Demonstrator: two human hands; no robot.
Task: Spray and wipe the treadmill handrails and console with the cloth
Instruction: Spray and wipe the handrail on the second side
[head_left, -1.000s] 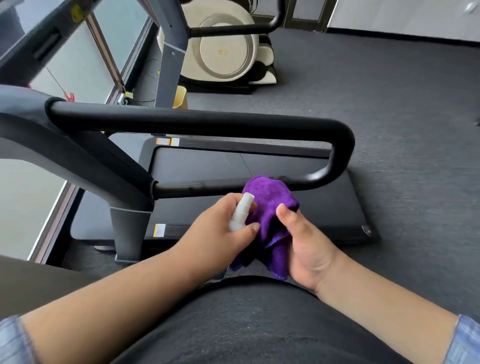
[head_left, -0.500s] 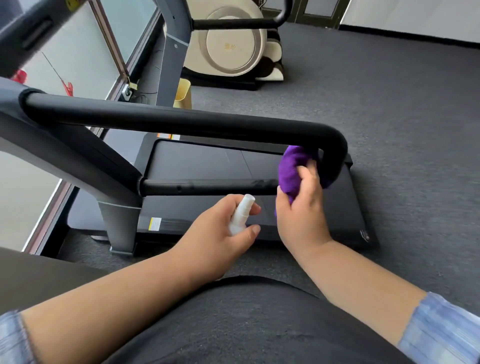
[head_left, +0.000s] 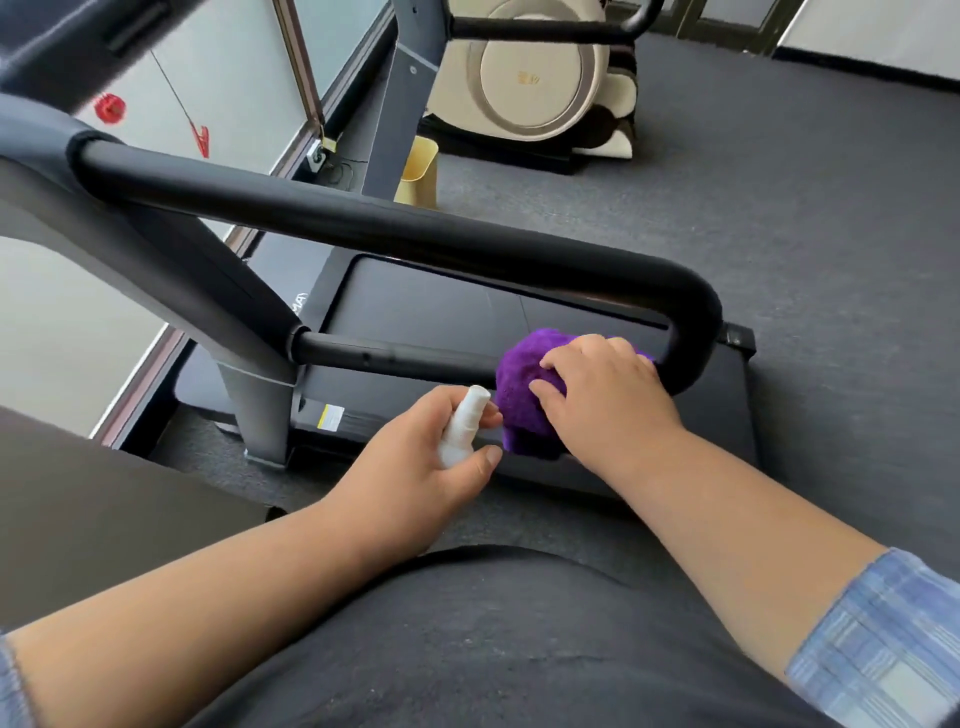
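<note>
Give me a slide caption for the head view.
Right hand wipes handrail with purple cloth; left hand holds spray bottle.

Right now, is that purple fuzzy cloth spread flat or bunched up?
Bunched up. The purple fuzzy cloth sits as a rounded wad under the right hand, pressed over the thin black lower handrail bar, with a loose end hanging below.

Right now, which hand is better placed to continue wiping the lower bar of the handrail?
The right hand. It presses the purple cloth onto the lower bar near the bend. The left hand grips the white spray bottle and is off the rail.
</note>
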